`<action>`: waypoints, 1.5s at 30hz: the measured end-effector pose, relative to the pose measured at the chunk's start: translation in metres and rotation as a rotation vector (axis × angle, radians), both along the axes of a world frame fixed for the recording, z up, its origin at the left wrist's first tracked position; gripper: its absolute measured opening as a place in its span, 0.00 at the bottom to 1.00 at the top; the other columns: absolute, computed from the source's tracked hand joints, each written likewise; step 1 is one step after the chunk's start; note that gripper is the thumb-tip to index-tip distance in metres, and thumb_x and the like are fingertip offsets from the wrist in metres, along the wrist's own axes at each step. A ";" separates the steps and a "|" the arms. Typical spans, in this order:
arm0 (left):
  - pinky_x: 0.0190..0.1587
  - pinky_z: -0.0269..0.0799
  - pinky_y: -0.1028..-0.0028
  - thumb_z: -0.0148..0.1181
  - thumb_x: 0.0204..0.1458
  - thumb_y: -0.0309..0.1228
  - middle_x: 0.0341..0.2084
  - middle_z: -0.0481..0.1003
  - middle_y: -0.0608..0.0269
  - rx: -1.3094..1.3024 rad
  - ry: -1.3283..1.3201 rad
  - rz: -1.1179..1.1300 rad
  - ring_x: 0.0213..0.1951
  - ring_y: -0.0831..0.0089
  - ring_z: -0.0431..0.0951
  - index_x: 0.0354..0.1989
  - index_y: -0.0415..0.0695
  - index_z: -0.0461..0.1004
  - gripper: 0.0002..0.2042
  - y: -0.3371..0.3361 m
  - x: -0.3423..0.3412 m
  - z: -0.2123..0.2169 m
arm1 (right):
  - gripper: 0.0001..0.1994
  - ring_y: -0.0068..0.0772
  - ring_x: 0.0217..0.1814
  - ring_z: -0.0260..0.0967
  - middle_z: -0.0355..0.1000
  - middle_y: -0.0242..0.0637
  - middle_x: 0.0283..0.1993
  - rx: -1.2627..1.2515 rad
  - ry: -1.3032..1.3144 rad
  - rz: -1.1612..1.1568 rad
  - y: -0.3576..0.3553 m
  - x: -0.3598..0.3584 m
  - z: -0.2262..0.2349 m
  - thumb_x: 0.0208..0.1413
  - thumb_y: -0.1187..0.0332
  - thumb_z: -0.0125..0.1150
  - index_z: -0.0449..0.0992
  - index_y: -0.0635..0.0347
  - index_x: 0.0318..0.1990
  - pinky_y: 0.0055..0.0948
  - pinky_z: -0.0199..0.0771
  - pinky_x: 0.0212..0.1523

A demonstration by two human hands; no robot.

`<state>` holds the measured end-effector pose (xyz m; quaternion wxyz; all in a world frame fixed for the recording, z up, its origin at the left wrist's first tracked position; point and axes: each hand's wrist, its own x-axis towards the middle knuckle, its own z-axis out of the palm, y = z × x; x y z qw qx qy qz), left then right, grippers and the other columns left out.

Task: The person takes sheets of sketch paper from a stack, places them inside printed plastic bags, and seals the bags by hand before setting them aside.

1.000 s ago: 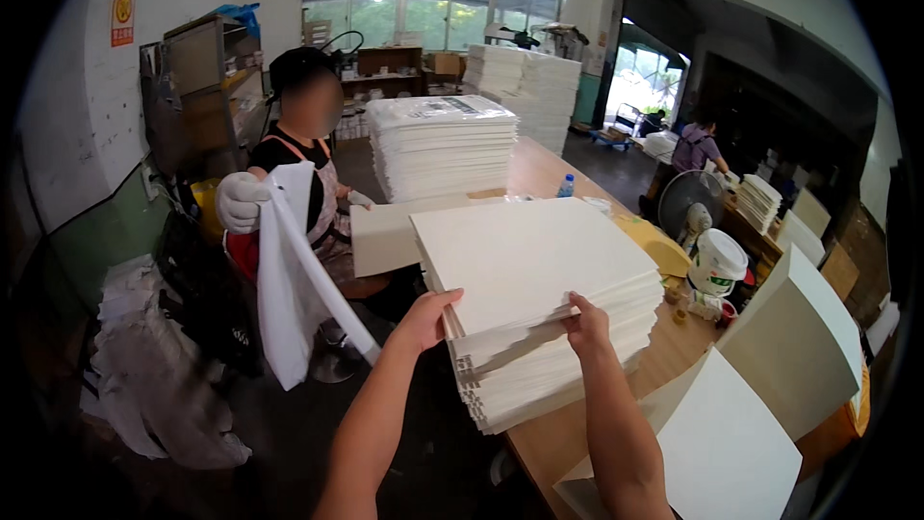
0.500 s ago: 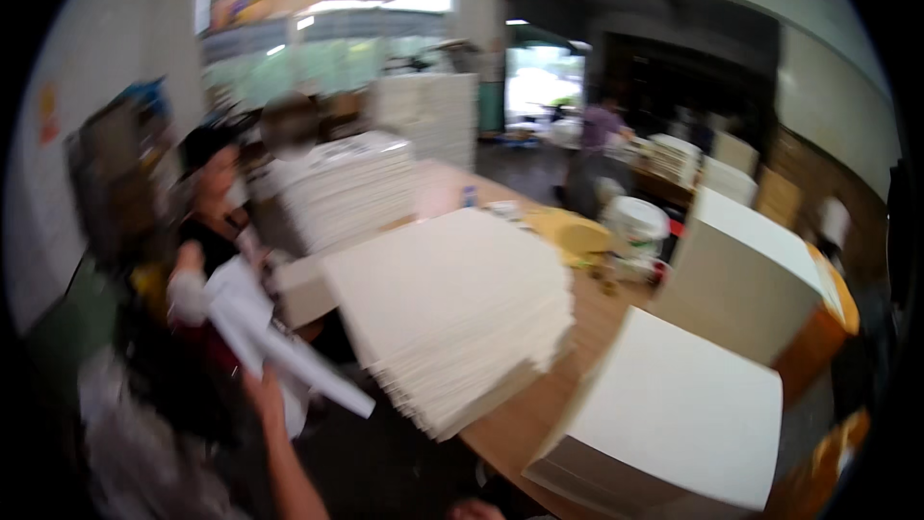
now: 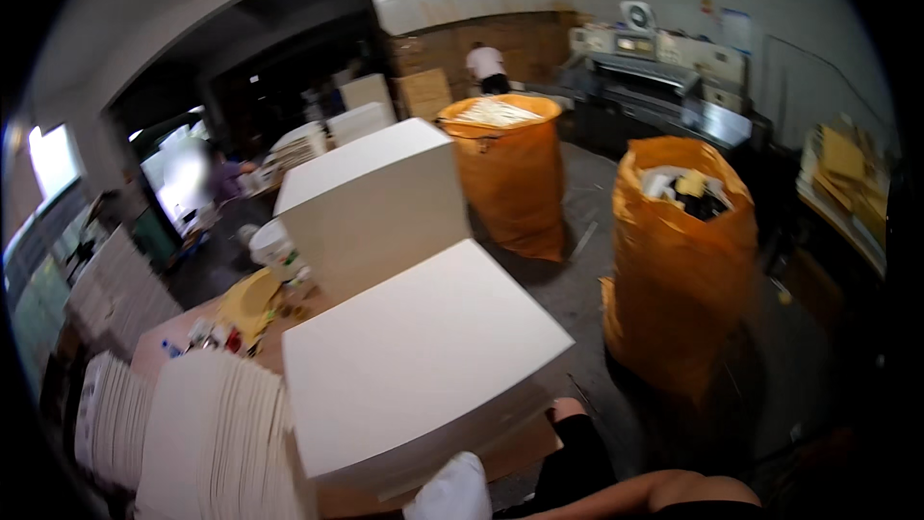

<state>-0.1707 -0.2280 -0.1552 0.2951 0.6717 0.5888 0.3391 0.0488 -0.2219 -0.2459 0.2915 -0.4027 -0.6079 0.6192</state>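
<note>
Across our paper-shop table (image 3: 265, 351), the big white sheet stack (image 3: 414, 356) lies squared at centre for easy lifting, orange waste sacks (image 3: 679, 260) at two o'clock; our hands are out of view.

Two tall orange sacks stand on the grey floor: the nearer one (image 3: 679, 270) holds mixed scraps, the farther one (image 3: 508, 173) pale paper strips. A grey cutting machine (image 3: 664, 77) stands against the back wall, with stacked brown cartons (image 3: 423, 87) to its left. A person in a white top (image 3: 486, 65) stands beside the cartons. A white bucket (image 3: 272, 248) and a yellow dish (image 3: 248, 300) rest on the wooden table (image 3: 164, 342).
</note>
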 end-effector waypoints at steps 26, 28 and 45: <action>0.43 0.80 0.55 0.60 0.59 0.42 0.40 0.82 0.47 -0.442 -0.280 -0.602 0.42 0.57 0.84 0.53 0.35 0.76 0.22 0.061 0.178 -0.019 | 0.53 0.56 0.81 0.42 0.44 0.53 0.79 0.357 0.214 -0.193 -0.037 0.159 0.064 0.51 0.54 0.76 0.47 0.54 0.78 0.48 0.40 0.78; 0.45 0.80 0.55 0.60 0.58 0.41 0.44 0.81 0.47 -0.377 -0.337 -0.628 0.44 0.56 0.83 0.57 0.35 0.74 0.24 0.069 0.192 0.002 | 0.44 0.62 0.79 0.44 0.47 0.56 0.77 0.558 -0.010 -0.301 -0.036 0.150 0.071 0.52 0.59 0.74 0.56 0.56 0.75 0.50 0.45 0.77; 0.71 0.57 0.46 0.55 0.64 0.38 0.68 0.66 0.50 -0.924 -1.189 -0.012 0.68 0.52 0.67 0.71 0.44 0.62 0.27 0.042 0.050 -0.074 | 0.46 0.68 0.77 0.48 0.33 0.60 0.81 0.366 -1.483 -1.437 0.062 0.672 0.235 0.48 0.49 0.75 0.58 0.35 0.75 0.51 0.63 0.70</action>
